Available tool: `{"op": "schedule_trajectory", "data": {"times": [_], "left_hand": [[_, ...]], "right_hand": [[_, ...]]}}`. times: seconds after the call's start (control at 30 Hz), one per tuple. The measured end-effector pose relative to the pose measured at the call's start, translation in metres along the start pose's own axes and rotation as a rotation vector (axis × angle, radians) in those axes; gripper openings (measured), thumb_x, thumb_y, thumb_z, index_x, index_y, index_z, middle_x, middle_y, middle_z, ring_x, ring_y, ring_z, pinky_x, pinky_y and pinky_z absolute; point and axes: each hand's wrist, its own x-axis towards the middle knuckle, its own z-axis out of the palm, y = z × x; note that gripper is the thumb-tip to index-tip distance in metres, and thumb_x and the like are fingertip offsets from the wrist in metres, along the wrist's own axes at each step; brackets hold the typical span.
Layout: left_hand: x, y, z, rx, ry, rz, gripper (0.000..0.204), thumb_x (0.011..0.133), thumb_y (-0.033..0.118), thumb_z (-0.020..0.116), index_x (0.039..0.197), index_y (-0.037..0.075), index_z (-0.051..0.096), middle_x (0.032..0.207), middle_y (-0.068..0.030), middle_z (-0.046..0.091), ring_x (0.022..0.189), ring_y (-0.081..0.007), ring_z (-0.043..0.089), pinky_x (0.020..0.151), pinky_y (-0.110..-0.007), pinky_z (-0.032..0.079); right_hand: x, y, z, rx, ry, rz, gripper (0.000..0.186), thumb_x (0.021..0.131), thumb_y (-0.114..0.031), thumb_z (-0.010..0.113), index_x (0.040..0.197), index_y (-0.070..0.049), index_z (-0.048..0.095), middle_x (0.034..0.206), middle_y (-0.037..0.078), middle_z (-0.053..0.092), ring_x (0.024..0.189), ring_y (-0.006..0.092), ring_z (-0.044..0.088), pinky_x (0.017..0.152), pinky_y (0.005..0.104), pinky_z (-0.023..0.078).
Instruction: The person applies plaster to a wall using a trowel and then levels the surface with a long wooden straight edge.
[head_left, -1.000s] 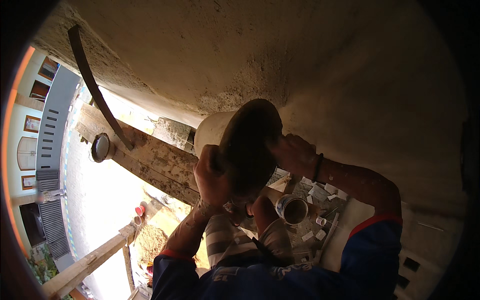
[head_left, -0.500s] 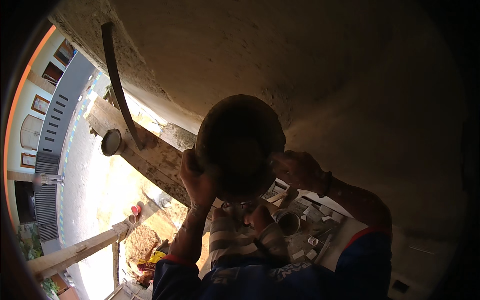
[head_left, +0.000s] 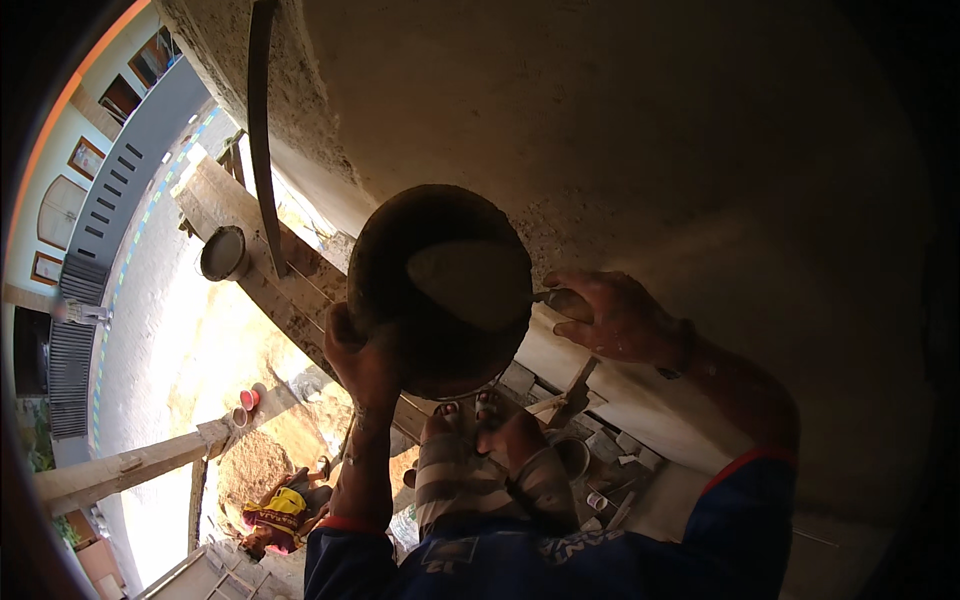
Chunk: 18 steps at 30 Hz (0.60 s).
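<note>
Tilted toward me, a dark round bucket [head_left: 375,255] hangs in front of my chest beside the plastered wall. My left hand [head_left: 362,362] is closed on the bucket's near left edge. My right hand [head_left: 625,318] is wrapped around the handle of a trowel [head_left: 465,283] at the bucket's right side. The trowel's broad, pale blade lies over the bucket's mouth. Deep shadow hides what the bucket holds.
A scaffold plank [head_left: 290,315] runs below, with a second bucket [head_left: 223,253] on it and a dark upright strip [head_left: 262,140] beside it. A wooden beam [head_left: 130,468] crosses lower left. Far below, a person in yellow and maroon [head_left: 280,512] is near a sand heap [head_left: 250,465].
The bucket and my left hand have shifted left in the picture. My right hand has moved slightly right and up, and the trowel's blade now shows over the bucket's mouth.
</note>
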Motion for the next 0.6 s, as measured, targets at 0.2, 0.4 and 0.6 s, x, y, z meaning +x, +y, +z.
{"op": "schedule_trajectory", "data": {"times": [0.2, 0.4, 0.6], "left_hand": [[0.006, -0.036, -0.053, 0.028, 0.121, -0.052, 0.021, 0.067, 0.000, 0.061, 0.086, 0.001, 0.052, 0.081, -0.0009, 0.055, 0.075, -0.0090, 0.049, 0.071, -0.023, 0.043], [0.006, -0.057, -0.083, 0.126, 0.219, -0.017, 0.017, 0.065, 0.000, 0.056, 0.081, 0.000, 0.048, 0.077, -0.0012, 0.049, 0.071, -0.0099, 0.043, 0.068, -0.024, 0.040], [0.004, -0.033, -0.076, 0.230, 0.184, -0.003, 0.016, 0.063, 0.002, 0.053, 0.075, 0.002, 0.042, 0.068, -0.0014, 0.039, 0.066, -0.0121, 0.037, 0.062, -0.025, 0.036]], "right_hand": [[-0.001, -0.023, -0.025, 0.130, -0.141, -0.283, 0.040, 0.076, -0.017, 0.069, 0.111, -0.002, 0.056, 0.093, 0.016, 0.064, 0.084, 0.0296, 0.064, 0.077, 0.0384, 0.048], [0.059, 0.023, -0.046, -0.052, 0.067, 0.040, 0.039, 0.082, -0.023, 0.068, 0.112, -0.001, 0.058, 0.087, 0.013, 0.065, 0.079, 0.0225, 0.063, 0.072, 0.0333, 0.049], [-0.008, 0.034, -0.141, -0.073, 0.701, 0.131, 0.042, 0.084, -0.028, 0.064, 0.115, 0.000, 0.056, 0.089, 0.008, 0.061, 0.082, 0.0186, 0.058, 0.075, 0.0317, 0.046]]}}
